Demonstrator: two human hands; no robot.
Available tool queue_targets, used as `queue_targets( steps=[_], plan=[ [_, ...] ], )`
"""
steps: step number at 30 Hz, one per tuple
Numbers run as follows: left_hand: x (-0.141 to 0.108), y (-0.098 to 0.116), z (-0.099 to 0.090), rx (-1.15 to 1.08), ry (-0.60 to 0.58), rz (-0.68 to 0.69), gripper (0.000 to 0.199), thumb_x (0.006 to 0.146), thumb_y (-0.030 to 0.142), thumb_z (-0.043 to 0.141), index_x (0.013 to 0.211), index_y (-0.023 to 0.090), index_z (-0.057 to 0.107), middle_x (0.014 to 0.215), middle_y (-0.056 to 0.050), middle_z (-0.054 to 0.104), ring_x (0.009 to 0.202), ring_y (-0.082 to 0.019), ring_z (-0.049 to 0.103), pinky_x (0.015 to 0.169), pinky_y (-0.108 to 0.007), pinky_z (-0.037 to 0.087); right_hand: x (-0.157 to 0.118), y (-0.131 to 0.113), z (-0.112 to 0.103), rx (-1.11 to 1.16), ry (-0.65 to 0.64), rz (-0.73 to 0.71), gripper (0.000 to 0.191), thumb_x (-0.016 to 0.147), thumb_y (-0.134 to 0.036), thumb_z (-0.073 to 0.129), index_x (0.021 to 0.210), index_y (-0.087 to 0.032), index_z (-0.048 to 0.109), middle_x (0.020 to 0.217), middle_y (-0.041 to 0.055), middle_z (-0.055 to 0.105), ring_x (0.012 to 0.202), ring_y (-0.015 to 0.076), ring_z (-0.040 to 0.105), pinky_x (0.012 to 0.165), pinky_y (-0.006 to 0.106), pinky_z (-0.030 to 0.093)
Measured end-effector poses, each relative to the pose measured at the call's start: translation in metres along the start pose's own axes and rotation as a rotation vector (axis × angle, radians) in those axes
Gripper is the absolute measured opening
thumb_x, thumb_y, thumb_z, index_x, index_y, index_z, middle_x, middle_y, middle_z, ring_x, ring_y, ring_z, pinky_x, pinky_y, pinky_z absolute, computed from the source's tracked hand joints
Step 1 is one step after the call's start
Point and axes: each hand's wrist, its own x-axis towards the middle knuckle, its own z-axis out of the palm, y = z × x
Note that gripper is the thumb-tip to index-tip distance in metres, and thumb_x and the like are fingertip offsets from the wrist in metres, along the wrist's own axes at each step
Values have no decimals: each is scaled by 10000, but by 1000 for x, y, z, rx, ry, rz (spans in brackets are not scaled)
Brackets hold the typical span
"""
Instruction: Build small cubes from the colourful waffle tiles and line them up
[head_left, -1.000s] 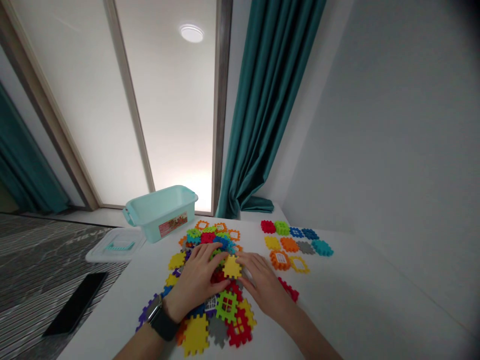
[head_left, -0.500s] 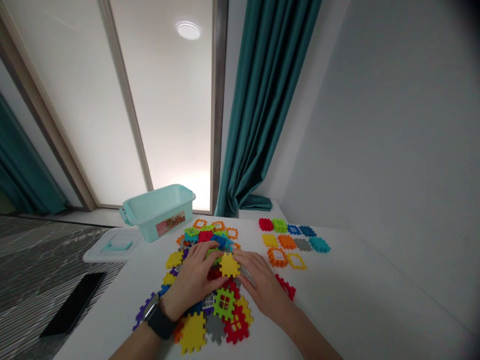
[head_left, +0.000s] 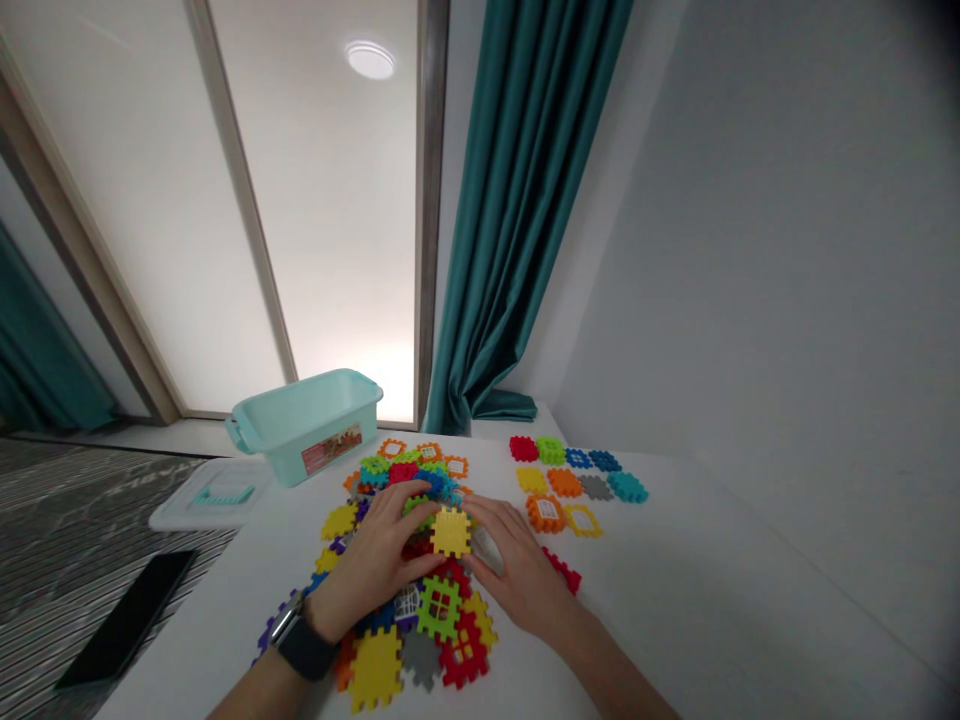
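Over a pile of colourful interlocking blocks, a yellow square block with notched edges is held between my two hands. My left hand, with a dark-banded watch at the wrist, grips its left side with curved fingers. On the other side, my right hand has its fingers and thumb closed around the right edge. Just below lie a green window block, a red window block, a grey block and a larger yellow block. My hands hide part of the pile.
Sorted rows of blocks, including a teal block and an orange block, lie to the right on the white table. A mint bin stands at the back left beside its lid. A black phone lies at left.
The view has shifted slightly, so everything sits a little further left. Both hands still hold the yellow block, whose face has tilted a little and looks paler.
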Motion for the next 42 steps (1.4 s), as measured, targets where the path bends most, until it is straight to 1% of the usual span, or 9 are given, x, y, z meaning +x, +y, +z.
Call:
queue_targets(
  steps=[6,11,15,17,20,28,32,36,42],
  plan=[
    [0,-1,-3,11,-71,25,531,842,314,799,1332,289,596,1407,-119,522,1270,-333,523,1049,-533,488,0,-1,-5,-13,-49,44,618,831,-115,697,1384,-295,486,1524,81,449,1419,266,411,1178,497,388],
    [2,3,-3,17,-37,4,537,867,277,754,1365,282,553,1376,-119,552,1255,-321,540,1051,-522,481,-1,0,0,-3,42,44,526,840,-150,701,1318,-271,516,1470,106,484,1381,281,457,1152,511,420],
    [3,6,-3,14,38,-26,364,856,294,758,1190,239,627,1282,-111,605,1182,-310,585,995,-493,515,-1,-3,9,6,144,75,500,848,-171,697,1301,-262,507,1417,125,515,1332,300,507,1105,532,467],
    [3,5,-3,24,39,-18,275,871,287,742,1126,238,652,1255,-104,615,1160,-301,594,978,-481,522,-2,-5,13,14,176,72,485,854,-176,690,1294,-256,502,1401,129,525,1316,300,522,1096,527,477],
    [4,4,-3,43,19,2,233,891,253,714,1120,239,670,1258,-101,612,1168,-299,589,988,-483,515,-3,-5,16,19,197,67,478,855,-177,686,1286,-247,491,1386,134,532,1306,300,531,1091,526,481],
    [4,4,-6,59,8,5,226,933,185,623,1145,241,679,1253,-105,602,1171,-287,577,982,-468,513,-3,-4,15,33,163,86,512,830,-139,702,1283,-242,486,1345,121,548,1287,296,540,1089,531,481],
    [5,1,-10,83,-12,13,221,940,194,618,1140,256,691,1243,-102,607,1153,-290,584,976,-474,513,-2,0,7,36,75,52,486,861,-136,681,1293,-254,494,1346,109,549,1288,281,537,1090,511,489],
    [6,-2,-14,106,-77,34,228,942,199,623,1140,277,707,1223,-95,611,1114,-289,597,937,-462,522,-1,3,0,1,5,25,489,883,-123,657,1322,-276,504,1327,92,572,1268,272,553,1094,510,487],
    [5,-1,-13,123,-91,44,261,966,185,600,1171,307,707,1212,-78,619,1117,-276,594,934,-438,526,-2,0,2,2,-51,22,528,858,-106,676,1329,-276,508,1317,85,576,1245,258,564,1070,471,507]
  ],
)
